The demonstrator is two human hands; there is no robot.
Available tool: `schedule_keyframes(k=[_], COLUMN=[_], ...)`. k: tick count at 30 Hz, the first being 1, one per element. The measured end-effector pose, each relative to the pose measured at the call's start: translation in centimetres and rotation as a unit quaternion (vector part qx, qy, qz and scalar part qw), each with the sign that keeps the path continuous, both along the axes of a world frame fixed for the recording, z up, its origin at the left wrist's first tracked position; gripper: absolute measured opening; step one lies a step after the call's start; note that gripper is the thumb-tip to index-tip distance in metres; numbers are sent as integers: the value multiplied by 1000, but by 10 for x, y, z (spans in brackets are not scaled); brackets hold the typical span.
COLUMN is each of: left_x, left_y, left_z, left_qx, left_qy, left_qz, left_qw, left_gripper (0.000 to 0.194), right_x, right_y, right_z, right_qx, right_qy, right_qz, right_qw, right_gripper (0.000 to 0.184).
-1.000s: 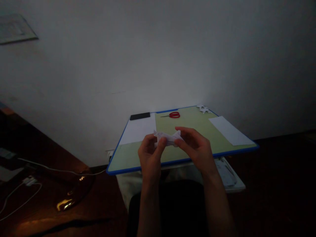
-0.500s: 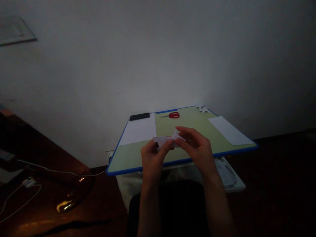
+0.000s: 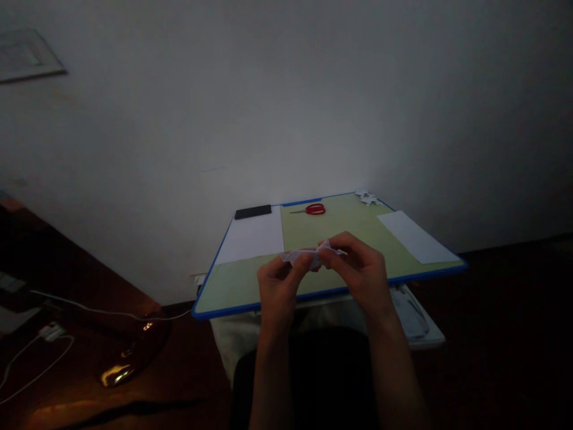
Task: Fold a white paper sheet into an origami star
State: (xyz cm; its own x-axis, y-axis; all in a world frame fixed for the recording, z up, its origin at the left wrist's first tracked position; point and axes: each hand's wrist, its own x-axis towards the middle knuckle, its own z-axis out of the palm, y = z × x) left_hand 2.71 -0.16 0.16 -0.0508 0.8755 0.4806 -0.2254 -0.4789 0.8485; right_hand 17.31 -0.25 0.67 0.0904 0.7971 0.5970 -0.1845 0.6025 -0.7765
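Observation:
A small piece of folded white paper [image 3: 313, 258] is held up in front of me, above the near part of the green board [image 3: 344, 224]. My left hand [image 3: 278, 286] pinches its left and middle part, with the thumb on the near side. On its right part my right hand [image 3: 360, 272] is closed, thumb in front and fingers behind. Pointed corners of the paper stick out past my fingers; its far side is hidden. Beyond my hands lies a pair of scissors [image 3: 316, 209] with red handles, its blades pointing left.
A dark flat phone-like object [image 3: 253, 212] rests on a white sheet [image 3: 250, 236] at the left. White paper scraps [image 3: 367, 197] lie at the back right, above another white sheet [image 3: 416, 237]. An open drawer [image 3: 414, 322] juts out below. White cables [image 3: 107, 310] run at the left.
The folded paper has been turned and pressed flatter between my fingers. My left thumb has moved right along it, nearer my right thumb. The things on the board have stayed put.

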Motion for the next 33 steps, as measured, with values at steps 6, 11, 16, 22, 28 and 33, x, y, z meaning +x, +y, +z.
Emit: schedule_keyframes(k=[6, 11, 16, 22, 28, 33], left_x=[-4, -5, -11, -35, -40, -40], left_y=[3, 6, 5, 16, 24, 21], left_z=[-1, 1, 1, -16, -44, -54], left_qx=[-23, -20, -37, -34, -17, 34], left_qy=[-6, -28, 27, 224, 340, 422], left_qz=[14, 57, 62, 36, 158, 225], left_qw=[1000, 998, 997, 973, 927, 877], left_gripper=[26, 25, 31, 35, 16, 14], right_x=[1, 5, 10, 12, 11, 20], right_y=[3, 7, 19, 67, 56, 16], right_z=[-2, -6, -13, -26, -45, -64], right_qx=[1, -1, -12, -44, 60, 95], right_qy=[-4, -18, -37, -234, -353, -457], right_qz=[-22, -49, -56, -12, -125, -60], right_qw=[1000, 999, 998, 971, 925, 882], right_gripper=[4, 8, 17, 27, 24, 42])
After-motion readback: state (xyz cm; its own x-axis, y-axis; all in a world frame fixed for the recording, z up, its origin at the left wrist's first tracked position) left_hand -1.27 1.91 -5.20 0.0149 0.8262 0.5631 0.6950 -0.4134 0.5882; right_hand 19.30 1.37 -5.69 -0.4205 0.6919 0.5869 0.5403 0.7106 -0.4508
